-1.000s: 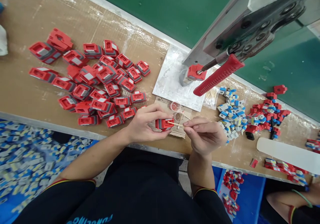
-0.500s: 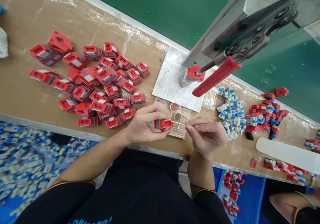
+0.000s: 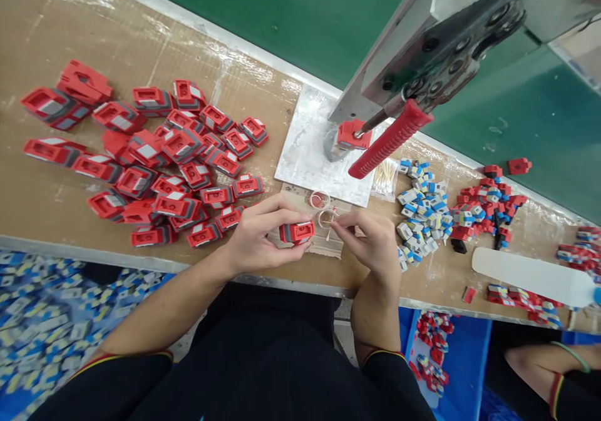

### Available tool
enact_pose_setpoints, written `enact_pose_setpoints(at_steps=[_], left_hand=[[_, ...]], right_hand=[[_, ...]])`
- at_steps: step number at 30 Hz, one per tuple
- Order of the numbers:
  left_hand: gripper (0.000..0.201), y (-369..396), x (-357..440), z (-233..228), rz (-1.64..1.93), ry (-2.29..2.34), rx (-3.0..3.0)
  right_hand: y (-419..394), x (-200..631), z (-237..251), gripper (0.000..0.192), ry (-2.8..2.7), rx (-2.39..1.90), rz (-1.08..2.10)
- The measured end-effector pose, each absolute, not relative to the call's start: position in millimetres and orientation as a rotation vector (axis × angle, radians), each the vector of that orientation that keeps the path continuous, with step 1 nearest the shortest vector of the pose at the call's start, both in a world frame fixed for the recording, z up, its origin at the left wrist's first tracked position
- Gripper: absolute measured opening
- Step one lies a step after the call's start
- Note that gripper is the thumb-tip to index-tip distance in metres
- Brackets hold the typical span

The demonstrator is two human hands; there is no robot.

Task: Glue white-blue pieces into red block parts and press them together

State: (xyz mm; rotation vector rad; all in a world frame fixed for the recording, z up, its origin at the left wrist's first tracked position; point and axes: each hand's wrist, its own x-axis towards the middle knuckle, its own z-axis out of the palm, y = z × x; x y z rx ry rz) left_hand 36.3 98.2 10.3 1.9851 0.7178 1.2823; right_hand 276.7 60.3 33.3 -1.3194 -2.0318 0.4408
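Red housings piled left on counter. Press with red lever behind. Blue-white clips right, white bottle beyond.

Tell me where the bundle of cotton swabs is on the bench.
In the head view the bundle of cotton swabs lies right of centre, between the metal plate and the pile of blue and white parts, under the press's red handle.

text: none readable | labels: none | numbers: none
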Motion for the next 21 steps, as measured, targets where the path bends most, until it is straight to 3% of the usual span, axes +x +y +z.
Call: enact_pose_setpoints(at_steps=[6, 21], left_hand=[[0.028, 96.9, 36.6, 9.5, 1.260, 0.700, 1.996], [0.034, 95.8, 37.2, 7.2, 1.256, 0.689, 1.988]], right_hand=[[52.8, 264.8, 43.7, 0.022, -1.533, -1.132, 0.366], [56.5, 248.5, 44.6, 0.023, -1.591, -1.060, 0.461]])
